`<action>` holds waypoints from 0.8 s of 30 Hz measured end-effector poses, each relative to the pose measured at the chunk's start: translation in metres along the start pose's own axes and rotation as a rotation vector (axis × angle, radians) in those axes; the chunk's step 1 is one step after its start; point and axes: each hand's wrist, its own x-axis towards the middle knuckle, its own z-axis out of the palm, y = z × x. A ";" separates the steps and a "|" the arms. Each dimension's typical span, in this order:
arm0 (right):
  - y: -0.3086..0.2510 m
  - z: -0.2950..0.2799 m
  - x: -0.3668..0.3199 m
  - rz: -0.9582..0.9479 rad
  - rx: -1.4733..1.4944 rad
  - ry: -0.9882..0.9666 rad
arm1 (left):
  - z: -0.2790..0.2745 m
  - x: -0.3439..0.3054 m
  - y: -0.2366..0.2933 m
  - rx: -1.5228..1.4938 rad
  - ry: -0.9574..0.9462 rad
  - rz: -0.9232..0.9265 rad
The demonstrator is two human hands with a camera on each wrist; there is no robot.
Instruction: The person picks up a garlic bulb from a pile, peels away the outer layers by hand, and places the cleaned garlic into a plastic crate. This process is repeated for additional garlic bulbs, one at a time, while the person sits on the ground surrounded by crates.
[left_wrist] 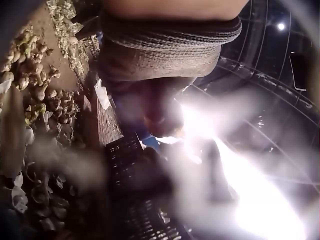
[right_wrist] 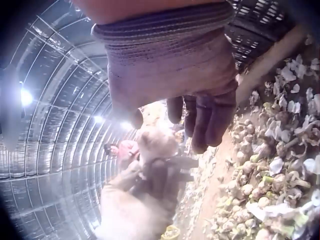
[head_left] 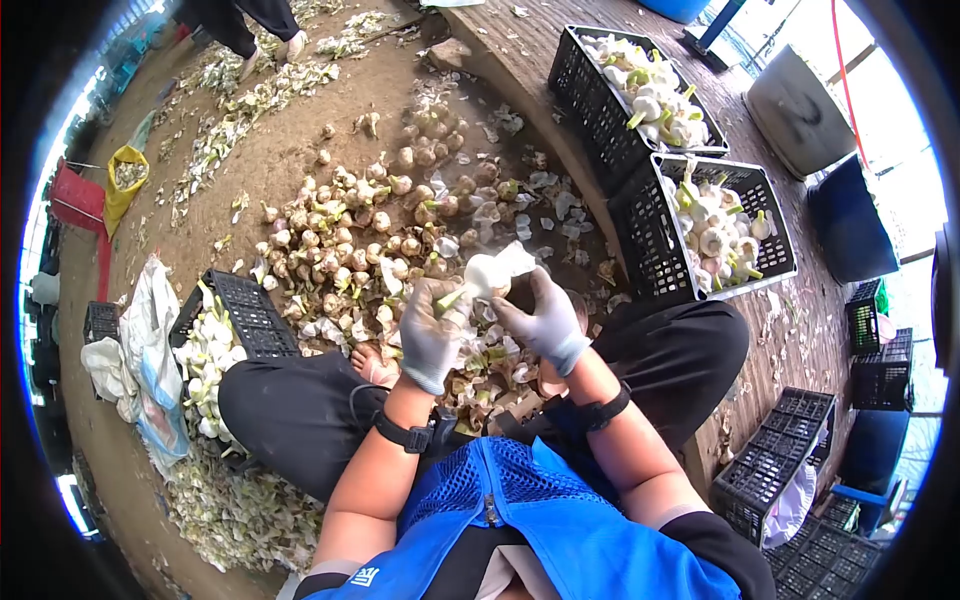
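Note:
Both hands wear pale knit gloves and meet around a white garlic bulb point(head_left: 484, 273) in front of the lap. My left hand point(head_left: 430, 328) grips the bulb by its greenish stem point(head_left: 452, 299). From the other side, the thumb and forefinger of my right hand point(head_left: 550, 322) hold the bulb's edge, beside a loose flap of papery skin point(head_left: 516, 259). In the right wrist view the bulb point(right_wrist: 157, 142) is a bright blur under the curled fingers. Below the hands lies a spread of unpeeled garlic bulbs point(head_left: 340, 235) on the ground.
Two black crates point(head_left: 655, 240) of cleaned white garlic stand on the wooden platform point(head_left: 780, 330) to the right. Left of the knee, a tipped black crate point(head_left: 258, 312) lies beside white garlic point(head_left: 208, 350) and sacks point(head_left: 150, 350). Skins litter the floor; another person's legs point(head_left: 240, 25) show far off.

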 end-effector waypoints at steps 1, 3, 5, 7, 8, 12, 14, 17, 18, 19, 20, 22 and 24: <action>0.003 0.002 0.000 0.037 -0.050 0.015 | 0.002 -0.001 -0.003 0.074 0.002 0.098; 0.006 0.003 0.000 0.074 -0.100 0.030 | 0.002 -0.002 -0.005 0.148 0.004 0.196; 0.007 0.002 -0.001 0.042 -0.196 0.076 | 0.003 -0.005 0.005 0.049 -0.024 0.034; 0.006 -0.003 0.001 0.113 -0.282 0.090 | 0.001 -0.003 -0.001 0.057 -0.003 0.063; 0.005 -0.005 0.002 0.184 -0.367 0.106 | 0.001 -0.002 -0.003 0.065 0.016 0.092; 0.020 0.004 -0.003 -0.043 -0.310 0.114 | 0.002 -0.001 -0.006 0.500 0.016 0.472; 0.012 0.002 -0.003 -0.031 -0.382 0.153 | 0.003 -0.004 -0.009 0.416 -0.021 0.387; 0.023 -0.016 0.006 -0.048 -0.574 0.343 | -0.005 0.003 -0.010 -0.197 -0.002 -0.056; 0.032 -0.027 0.011 0.043 -0.603 0.457 | -0.010 0.003 0.001 -0.699 -0.040 -0.339; 0.040 -0.044 0.018 0.218 -0.538 0.451 | -0.016 0.008 0.003 -0.838 -0.066 -0.459; 0.049 -0.056 0.023 0.391 -0.471 0.441 | -0.024 0.013 0.005 -0.978 -0.092 -0.578; 0.071 -0.056 0.024 0.112 0.070 0.264 | -0.031 0.019 -0.002 -1.063 -0.103 -0.629; 0.031 -0.044 0.017 0.118 0.445 -0.081 | -0.026 0.020 -0.004 -1.044 -0.075 -0.703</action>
